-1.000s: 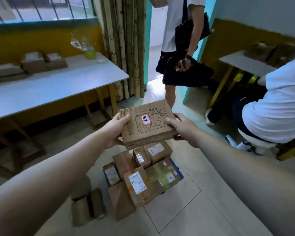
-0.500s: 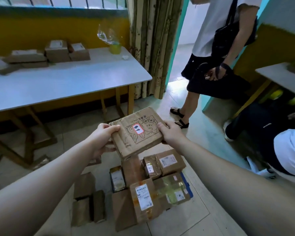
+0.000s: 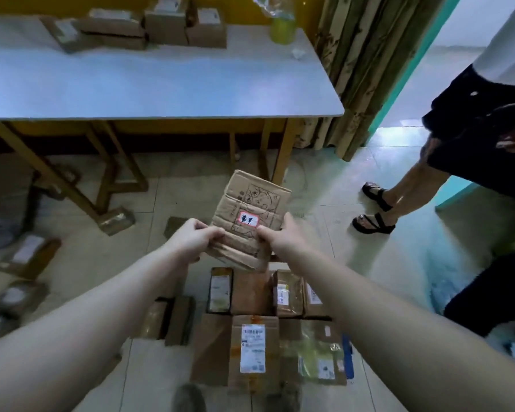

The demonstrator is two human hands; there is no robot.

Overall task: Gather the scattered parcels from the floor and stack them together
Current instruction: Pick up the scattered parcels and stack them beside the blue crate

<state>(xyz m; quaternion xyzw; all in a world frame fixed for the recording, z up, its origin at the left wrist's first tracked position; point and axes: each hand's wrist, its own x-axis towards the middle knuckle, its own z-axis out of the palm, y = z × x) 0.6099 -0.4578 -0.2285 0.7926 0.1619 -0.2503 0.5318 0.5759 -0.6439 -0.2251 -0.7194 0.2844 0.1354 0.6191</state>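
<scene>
Gripping | parcel point(image 3: 250, 215) x1 | left hand point(image 3: 191, 237) x1 | right hand point(image 3: 283, 239) x1

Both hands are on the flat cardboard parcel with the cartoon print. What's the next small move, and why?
Probably lower the flat cartoon-printed cardboard parcel onto the grouped brown parcels on the floor. The left hand and right hand grip its near end, holding it over that group's far edge, so a short drop would add it to the stack.

Parcel point(image 3: 250, 217) between left hand point(image 3: 191, 237) and right hand point(image 3: 283, 239), above parcel cluster point(image 3: 252, 349) on floor point(image 3: 339, 242). Surface point(image 3: 161, 84) behind, boxes point(image 3: 167, 26) at its far edge. Loose parcels point(image 3: 27, 254) left.
</scene>
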